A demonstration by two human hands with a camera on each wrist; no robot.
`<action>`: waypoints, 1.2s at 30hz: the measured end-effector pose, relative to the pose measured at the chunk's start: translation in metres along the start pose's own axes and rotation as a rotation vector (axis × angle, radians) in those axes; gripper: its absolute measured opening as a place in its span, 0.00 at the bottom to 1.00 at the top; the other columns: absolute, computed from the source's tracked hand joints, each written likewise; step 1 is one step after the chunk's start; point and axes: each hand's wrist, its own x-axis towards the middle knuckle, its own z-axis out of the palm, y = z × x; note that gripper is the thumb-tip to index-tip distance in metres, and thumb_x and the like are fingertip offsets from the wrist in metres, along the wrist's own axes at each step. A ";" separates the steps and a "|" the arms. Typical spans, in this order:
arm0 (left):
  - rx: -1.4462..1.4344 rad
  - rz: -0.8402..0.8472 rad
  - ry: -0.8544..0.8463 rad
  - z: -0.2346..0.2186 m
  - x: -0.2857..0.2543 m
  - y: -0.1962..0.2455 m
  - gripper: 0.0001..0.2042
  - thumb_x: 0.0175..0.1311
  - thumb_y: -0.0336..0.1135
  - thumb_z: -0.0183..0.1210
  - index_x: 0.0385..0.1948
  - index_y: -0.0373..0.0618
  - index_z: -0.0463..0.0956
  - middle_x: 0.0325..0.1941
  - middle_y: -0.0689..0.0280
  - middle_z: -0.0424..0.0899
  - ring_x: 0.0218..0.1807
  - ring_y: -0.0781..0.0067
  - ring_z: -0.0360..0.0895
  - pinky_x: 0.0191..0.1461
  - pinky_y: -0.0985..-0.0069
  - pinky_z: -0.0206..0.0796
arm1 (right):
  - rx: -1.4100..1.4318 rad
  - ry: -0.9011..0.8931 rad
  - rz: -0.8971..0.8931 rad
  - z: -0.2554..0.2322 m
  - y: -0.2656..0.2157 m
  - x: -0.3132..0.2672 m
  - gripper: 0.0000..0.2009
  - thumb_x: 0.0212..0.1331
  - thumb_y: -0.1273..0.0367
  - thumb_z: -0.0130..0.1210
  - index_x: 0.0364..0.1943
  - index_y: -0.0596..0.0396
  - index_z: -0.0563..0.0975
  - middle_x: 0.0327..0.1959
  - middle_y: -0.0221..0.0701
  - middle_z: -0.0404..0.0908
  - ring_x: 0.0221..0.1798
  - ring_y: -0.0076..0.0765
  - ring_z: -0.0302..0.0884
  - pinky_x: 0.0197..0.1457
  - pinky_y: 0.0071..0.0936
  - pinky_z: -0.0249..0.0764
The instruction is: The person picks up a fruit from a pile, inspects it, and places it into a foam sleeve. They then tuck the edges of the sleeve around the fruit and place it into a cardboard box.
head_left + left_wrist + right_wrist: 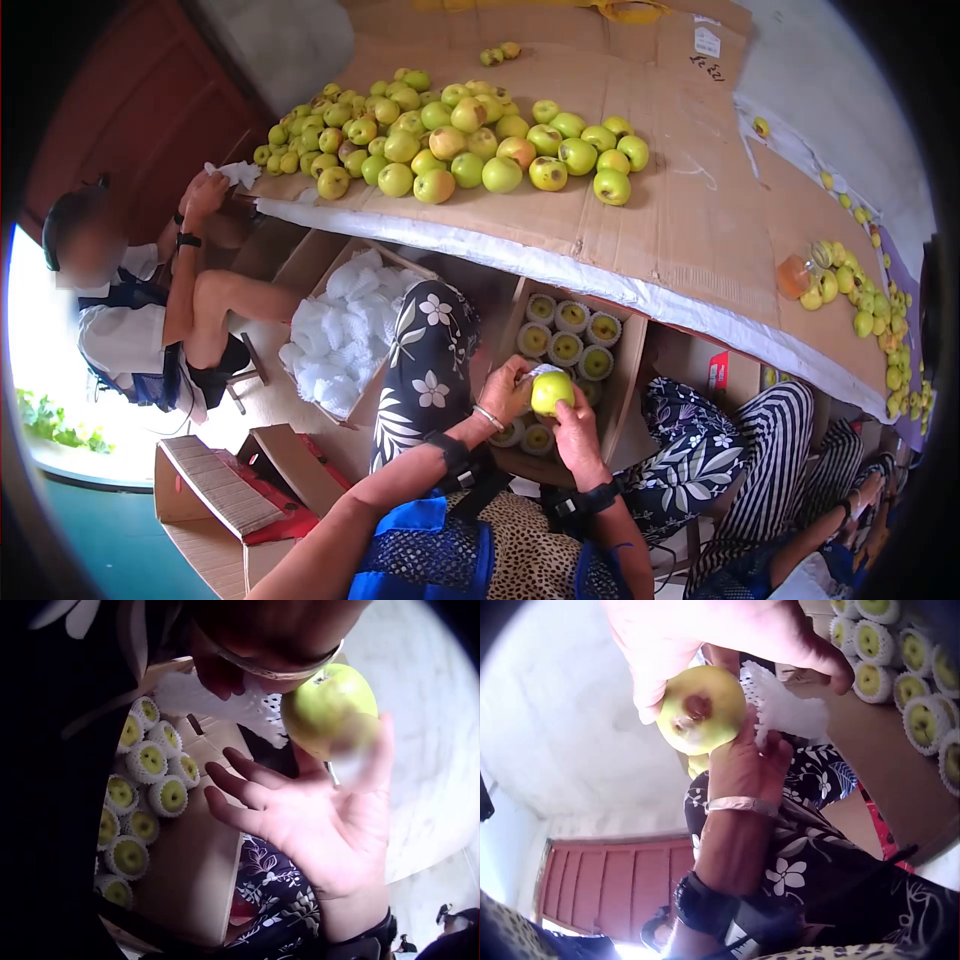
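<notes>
My right hand (578, 435) pinches a yellow-green apple (552, 393) between thumb and forefinger, the other fingers spread away from it in the left wrist view. A brown, sunken patch marks the apple's end in the right wrist view. My left hand (505, 393), with a bracelet at its wrist, grips a white foam net sleeve (791, 705) right beside the apple. The sleeve's mesh edge points toward the fruit in the left wrist view. Below both hands stands a cardboard box (620, 400) with rows of apples in foam sleeves (565, 348).
A table covered in cardboard (680, 240) bears a heap of loose apples (430, 140). Left of my knee stands a box of white foam sleeves (345, 325). An open carton (215, 495) lies at lower left. Another person (130, 320) sits at left, and someone in striped trousers (775, 440) at right.
</notes>
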 end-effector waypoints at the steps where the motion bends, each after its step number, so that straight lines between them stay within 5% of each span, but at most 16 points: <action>1: 0.015 -0.004 -0.025 -0.002 -0.001 0.006 0.07 0.50 0.30 0.56 0.30 0.41 0.69 0.21 0.60 0.73 0.22 0.68 0.71 0.27 0.74 0.63 | -0.043 0.022 -0.028 -0.002 -0.002 0.002 0.25 0.50 0.68 0.55 0.55 0.52 0.63 0.48 0.27 0.69 0.50 0.28 0.66 0.51 0.32 0.65; 7: 0.091 0.033 -0.233 0.007 -0.004 -0.008 0.13 0.49 0.34 0.57 0.35 0.41 0.69 0.23 0.58 0.75 0.25 0.66 0.73 0.29 0.72 0.64 | 0.041 0.073 -0.042 -0.006 -0.005 0.007 0.25 0.48 0.75 0.55 0.54 0.57 0.63 0.48 0.30 0.70 0.51 0.28 0.68 0.53 0.27 0.65; 10: 0.022 0.006 -0.179 0.016 -0.007 -0.020 0.13 0.50 0.32 0.55 0.38 0.43 0.68 0.23 0.54 0.74 0.26 0.58 0.73 0.31 0.67 0.65 | 0.002 0.063 -0.111 -0.010 -0.003 0.008 0.29 0.45 0.78 0.58 0.55 0.56 0.61 0.50 0.30 0.68 0.53 0.28 0.66 0.54 0.26 0.65; 12: -0.141 -0.063 -0.157 0.018 -0.004 -0.025 0.09 0.53 0.30 0.53 0.36 0.42 0.68 0.24 0.57 0.75 0.27 0.69 0.73 0.31 0.73 0.65 | -0.058 0.064 -0.190 -0.006 0.001 0.008 0.31 0.43 0.80 0.59 0.56 0.56 0.61 0.52 0.30 0.67 0.54 0.28 0.65 0.55 0.26 0.65; 17: -0.360 -0.090 -0.108 0.007 0.002 -0.012 0.07 0.57 0.31 0.54 0.35 0.41 0.70 0.31 0.63 0.78 0.33 0.79 0.74 0.35 0.79 0.66 | -0.094 0.011 -0.077 -0.003 -0.010 0.004 0.35 0.40 0.77 0.63 0.56 0.58 0.59 0.50 0.31 0.66 0.53 0.28 0.64 0.54 0.25 0.66; 22: -0.042 0.144 -0.089 -0.011 0.002 0.019 0.07 0.53 0.30 0.56 0.33 0.42 0.72 0.29 0.61 0.78 0.31 0.69 0.76 0.34 0.76 0.67 | -0.224 -0.130 0.103 -0.009 -0.011 0.006 0.36 0.38 0.76 0.64 0.56 0.59 0.58 0.47 0.30 0.67 0.48 0.26 0.66 0.50 0.22 0.67; 26: 0.142 0.425 -0.088 -0.008 0.003 0.013 0.08 0.51 0.29 0.56 0.33 0.43 0.72 0.29 0.58 0.77 0.31 0.57 0.76 0.33 0.71 0.68 | -0.292 0.013 -0.026 -0.015 0.001 0.009 0.33 0.38 0.74 0.65 0.52 0.59 0.61 0.44 0.30 0.68 0.46 0.24 0.67 0.48 0.22 0.67; 29: 0.147 0.312 -0.235 -0.007 -0.001 0.010 0.07 0.53 0.32 0.55 0.32 0.43 0.71 0.29 0.54 0.77 0.32 0.53 0.75 0.34 0.67 0.67 | -0.329 0.170 -0.098 -0.016 -0.004 0.012 0.32 0.37 0.70 0.66 0.49 0.58 0.62 0.44 0.33 0.69 0.45 0.27 0.68 0.48 0.25 0.68; 33: -0.001 0.192 -0.267 -0.003 -0.003 0.019 0.06 0.53 0.31 0.55 0.31 0.43 0.70 0.27 0.54 0.74 0.32 0.53 0.74 0.34 0.66 0.66 | -0.865 0.306 -0.497 -0.020 -0.007 0.017 0.35 0.32 0.66 0.68 0.49 0.58 0.62 0.43 0.40 0.70 0.46 0.37 0.69 0.49 0.31 0.66; 36: 0.034 0.262 -0.205 -0.005 0.000 0.017 0.07 0.50 0.30 0.57 0.30 0.43 0.71 0.26 0.58 0.76 0.32 0.56 0.75 0.34 0.69 0.67 | -0.927 0.286 -0.400 -0.007 -0.016 0.010 0.35 0.31 0.66 0.68 0.48 0.58 0.62 0.44 0.41 0.71 0.46 0.39 0.70 0.49 0.32 0.66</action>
